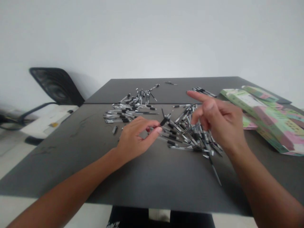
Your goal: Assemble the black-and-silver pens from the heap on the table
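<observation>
My left hand (139, 139) rests low over the dark grey table (71, 158), its thumb and fingertips pinching a black-and-silver pen (164, 121). To its right lies a tangled heap of similar pens (187, 134), and my right hand (215, 122) hovers above that heap's right side. The right hand's fingers are apart, the index points left, and nothing shows in it. A second heap of pens (128, 109) lies behind my left hand. One loose pen (215, 172) sticks out toward the table's front edge.
Flattened green and pink printed cardboard boxes (268, 120) lie on the table's right side. Several pens (204, 91) and a lone pen (170, 83) lie toward the far part. A black mesh chair (57, 85) stands left of the table, before a white wall (152, 34).
</observation>
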A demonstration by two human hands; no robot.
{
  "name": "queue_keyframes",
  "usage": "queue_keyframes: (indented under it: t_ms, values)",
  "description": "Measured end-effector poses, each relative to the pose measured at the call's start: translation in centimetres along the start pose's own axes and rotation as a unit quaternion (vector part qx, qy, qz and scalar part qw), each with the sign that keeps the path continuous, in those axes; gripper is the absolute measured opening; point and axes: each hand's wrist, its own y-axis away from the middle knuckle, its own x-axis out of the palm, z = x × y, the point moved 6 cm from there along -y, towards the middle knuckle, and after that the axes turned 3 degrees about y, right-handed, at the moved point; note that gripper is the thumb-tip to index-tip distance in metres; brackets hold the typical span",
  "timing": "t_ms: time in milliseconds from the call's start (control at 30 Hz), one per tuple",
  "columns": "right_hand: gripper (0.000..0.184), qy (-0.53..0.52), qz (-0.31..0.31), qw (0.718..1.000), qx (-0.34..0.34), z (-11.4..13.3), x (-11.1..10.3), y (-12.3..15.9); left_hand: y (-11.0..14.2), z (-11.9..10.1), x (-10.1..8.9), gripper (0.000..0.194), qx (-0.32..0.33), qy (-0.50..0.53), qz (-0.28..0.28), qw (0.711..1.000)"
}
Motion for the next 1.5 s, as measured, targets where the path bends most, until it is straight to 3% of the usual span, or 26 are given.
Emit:
queue_keyframes:
  t_ms: [67,100,167,233,300,500,800,967,1100,1200,1500]
  values:
    - [0.045,0.085,-0.048,0.995,-0.029,-0.3,-1.4,-0.5,0.1,1.0,-0.2,0.002,-0.043,-0.015,-0.010,0.999]
    - [0.043,0.133,-0.042,0.990,-0.037,-0.6,-1.7,-0.8,0.1,1.5,-0.4,0.003,-0.066,-0.020,-0.018,0.997]
    - [0.037,0.209,0.061,0.976,-0.025,-2.1,-1.2,-1.3,0.1,2.7,-0.9,0.006,-0.113,-0.020,-0.041,0.993]
    - [0.030,0.268,0.198,0.943,-0.017,-3.6,-0.1,-1.4,0.0,4.0,-1.5,0.009,-0.152,-0.008,-0.070,0.986]
    - [0.022,0.294,0.294,0.909,-0.014,-4.7,0.5,-1.1,-0.1,5.0,-2.0,0.010,-0.174,0.001,-0.099,0.980]
    - [0.016,0.326,0.385,0.863,0.040,-5.9,-0.2,-0.8,-0.4,6.3,-2.8,0.014,-0.183,-0.004,-0.145,0.972]
    - [0.011,0.284,0.383,0.879,0.006,-5.1,1.4,-0.5,-0.4,6.3,-3.0,0.011,-0.179,-0.005,-0.154,0.972]
    - [0.014,0.308,0.459,0.820,0.147,-6.4,-2.1,1.1,-0.5,6.2,-3.2,0.013,-0.183,0.010,-0.163,0.970]
    - [0.010,0.347,0.468,0.781,0.226,-7.0,-3.8,2.3,-0.4,6.2,-3.1,0.011,-0.187,0.011,-0.155,0.970]
    - [0.007,0.385,0.457,0.764,0.243,-7.3,-3.5,2.5,-0.3,6.2,-3.1,0.012,-0.187,0.006,-0.155,0.970]
    - [0.010,0.491,0.429,0.729,0.209,-7.9,-2.7,2.7,-0.4,5.6,-3.2,0.011,-0.180,0.002,-0.152,0.972]
